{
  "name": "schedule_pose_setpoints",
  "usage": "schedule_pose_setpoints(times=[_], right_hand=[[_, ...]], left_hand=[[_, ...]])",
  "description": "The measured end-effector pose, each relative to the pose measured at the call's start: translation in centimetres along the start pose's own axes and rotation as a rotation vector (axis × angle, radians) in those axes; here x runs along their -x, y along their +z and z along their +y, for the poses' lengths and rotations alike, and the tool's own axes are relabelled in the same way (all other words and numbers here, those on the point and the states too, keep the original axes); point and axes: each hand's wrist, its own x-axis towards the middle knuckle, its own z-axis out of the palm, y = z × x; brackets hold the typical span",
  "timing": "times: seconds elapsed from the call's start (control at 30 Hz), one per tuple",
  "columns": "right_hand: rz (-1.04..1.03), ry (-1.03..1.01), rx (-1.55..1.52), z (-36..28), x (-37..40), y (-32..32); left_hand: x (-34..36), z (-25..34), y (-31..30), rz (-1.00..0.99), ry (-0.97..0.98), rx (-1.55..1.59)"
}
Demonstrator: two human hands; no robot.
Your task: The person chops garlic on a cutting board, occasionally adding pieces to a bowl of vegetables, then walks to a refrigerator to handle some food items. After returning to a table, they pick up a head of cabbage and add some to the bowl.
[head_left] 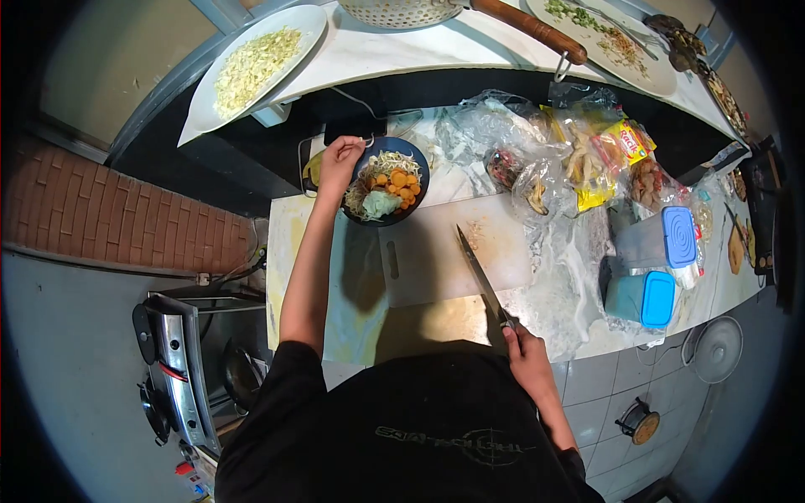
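My right hand (528, 360) is wrapped round the handle of a long kitchen knife (480, 270), whose blade points away over the white cutting board (436, 281). Small light-brown scraps lie on the board near the blade's tip. At the left rim of a dark plate (394, 144), my left hand (342, 159) is closed in a pinch on a thin pale strand that looks like a bean sprout (370, 142). The plate holds a heap of bean sprouts (401, 161), sliced carrots (394, 181) and a pale green clump (380, 204).
Plastic bags of food (579, 159) and two lidded containers (668, 239) stand right of the board. On the raised shelf are a plate of shredded cabbage (260, 71), a wooden-handled strainer (528, 29) and a plate of chopped bits (650, 80). A stove (180, 377) is at lower left.
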Motion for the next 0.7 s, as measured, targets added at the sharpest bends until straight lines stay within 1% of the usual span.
schedule_pose_setpoints(times=[0.07, 0.1, 0.13, 0.2, 0.23, 0.3, 0.33, 0.4, 0.43, 0.47, 0.53, 0.57, 0.67, 0.7], right_hand=[[0.043, 0.007, -0.038, -0.1, 0.2, 0.1], [0.045, 0.024, -0.042, -0.2, 0.4, 0.2], [0.042, 0.038, -0.042, -0.2, 0.4, 0.3], [0.046, 0.079, -0.046, -0.3, 0.5, 0.7], [0.067, 0.075, -0.069, -0.3, 0.6, 1.0], [0.08, 0.078, -0.1, -0.3, 1.0, 1.5], [0.084, 0.105, -0.099, -0.1, 1.3, 1.8], [0.097, 0.087, -0.076, 0.2, 1.9, 2.4], [0.073, 0.129, -0.053, 0.1, 2.2, 2.6], [0.078, 0.15, -0.049, 0.0, 2.7, 2.8], [0.099, 0.157, -0.045, -0.7, 3.6, 3.1], [0.099, 0.169, -0.032, -1.2, 4.2, 3.1], [0.101, 0.182, 0.01, -2.1, 5.4, 3.7], [0.117, 0.157, 0.034, -1.7, 5.6, 4.4]], left_hand=[[2.3, 1.1, 0.5, -0.041, 0.036, 0.023], [4.0, 0.9, 1.3, -0.034, 0.036, 0.145], [6.1, 0.8, 2.1, -0.049, 0.023, 0.146], [10.4, 0.8, 3.9, -0.122, 0.062, -0.161], [12.3, 1.0, 4.9, -0.144, 0.046, -0.156], [15.9, 1.4, 6.7, -0.237, -0.1, -0.373], [17.1, 0.8, 7.4, -0.259, -0.115, -0.367], [19.1, -1.4, 8.3, -0.285, 0.144, -0.474], [19.9, -2.8, 8.6, -0.29, 0.182, -0.409], [20.4, -3.9, 8.6, -0.306, 0.172, -0.397], [20.5, -4.5, 8.6, -0.249, 0.363, -0.454], [20.8, -4.5, 8.4, -0.285, 0.269, -0.427], [20.4, -4.0, 8.6, -0.322, 0.263, -0.344], [20.3, -3.8, 8.5, -0.326, 0.264, -0.336]])
